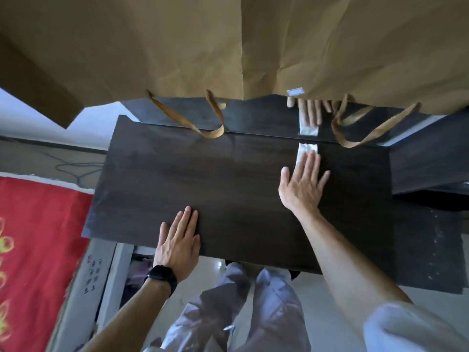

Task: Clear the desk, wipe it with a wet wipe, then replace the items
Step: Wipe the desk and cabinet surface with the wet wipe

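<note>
The dark wood desk [203,179] fills the middle of the view, its top bare. My right hand [303,184] lies flat, fingers spread, at the far right of the desktop, pressing down a white wet wipe [307,148] whose far end sticks out past the fingertips. My left hand [179,246] rests palm down at the desk's near edge and holds nothing. A black watch [162,275] is on that wrist. The glossy back panel [253,118] reflects the wipe and my fingers.
Large brown paper bags [177,47] hang over the desk's far side, their handles [198,118] dangling onto the back edge. A red patterned cloth [38,250] lies to the left. A black surface [426,250] adjoins the desk on the right. Cables run on the floor at left.
</note>
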Available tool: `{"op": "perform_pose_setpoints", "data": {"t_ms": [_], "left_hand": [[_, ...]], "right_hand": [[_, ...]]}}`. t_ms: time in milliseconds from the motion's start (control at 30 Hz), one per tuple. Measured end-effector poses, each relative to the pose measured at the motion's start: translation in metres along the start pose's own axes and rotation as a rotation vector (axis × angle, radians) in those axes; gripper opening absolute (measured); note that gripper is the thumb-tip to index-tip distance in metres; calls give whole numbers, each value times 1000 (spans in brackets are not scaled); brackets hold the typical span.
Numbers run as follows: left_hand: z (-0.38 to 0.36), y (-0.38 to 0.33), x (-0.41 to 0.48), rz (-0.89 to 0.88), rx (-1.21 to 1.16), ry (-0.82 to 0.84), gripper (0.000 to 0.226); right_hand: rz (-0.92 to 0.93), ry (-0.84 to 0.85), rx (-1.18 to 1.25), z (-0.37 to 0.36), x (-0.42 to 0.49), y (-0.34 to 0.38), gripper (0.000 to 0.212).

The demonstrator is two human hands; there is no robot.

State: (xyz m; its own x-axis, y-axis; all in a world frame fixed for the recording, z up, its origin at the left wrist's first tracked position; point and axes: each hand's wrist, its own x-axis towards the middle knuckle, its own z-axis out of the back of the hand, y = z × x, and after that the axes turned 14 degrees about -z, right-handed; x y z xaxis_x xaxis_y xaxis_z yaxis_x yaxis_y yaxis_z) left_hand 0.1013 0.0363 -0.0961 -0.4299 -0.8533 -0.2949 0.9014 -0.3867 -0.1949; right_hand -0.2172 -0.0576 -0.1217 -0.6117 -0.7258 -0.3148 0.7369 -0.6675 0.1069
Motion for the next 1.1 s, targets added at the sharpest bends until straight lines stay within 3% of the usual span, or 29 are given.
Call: {"op": "perform_pose_setpoints", "data": {"t_ms": [133, 200, 267, 367, 533, 633, 700, 833, 900, 1000, 1100], "left_hand": [[-5, 19, -22, 44, -1, 6, 60], [-5, 23, -29, 25, 3, 9, 60], [-5, 21, -32, -56, 26, 21, 59], [-5, 6, -23, -194, 32, 32, 59], [-13, -48, 8, -368, -17, 84, 60], [-20, -84, 22, -448, -29, 120, 61], [-22, -107, 30, -491, -30, 135, 61], [-28, -141, 36, -550, 14, 162, 60], [-31, -152, 35, -559, 45, 165, 60], [-36, -169, 35, -535, 95, 163, 61], [-41, -209, 39, -500, 92, 148, 59]], "right_hand": [[497, 3, -50, -41, -99, 51, 70], [716, 84, -69, -55, -154, 41, 68], [815, 124, -121, -58, -177, 9, 65], [657, 89, -139, -46, -166, -58, 62], [-178, 12, -15, -12, -110, -171, 65], [-525, -58, 174, -4, -87, -185, 71], [-531, -48, 172, -9, -91, -170, 71], [90, 11, -18, -27, -139, -147, 63], [241, 32, -62, -26, -142, -171, 62], [45, -44, 2, -20, -120, -226, 62], [-105, 32, 186, -8, -102, -263, 62]]}}
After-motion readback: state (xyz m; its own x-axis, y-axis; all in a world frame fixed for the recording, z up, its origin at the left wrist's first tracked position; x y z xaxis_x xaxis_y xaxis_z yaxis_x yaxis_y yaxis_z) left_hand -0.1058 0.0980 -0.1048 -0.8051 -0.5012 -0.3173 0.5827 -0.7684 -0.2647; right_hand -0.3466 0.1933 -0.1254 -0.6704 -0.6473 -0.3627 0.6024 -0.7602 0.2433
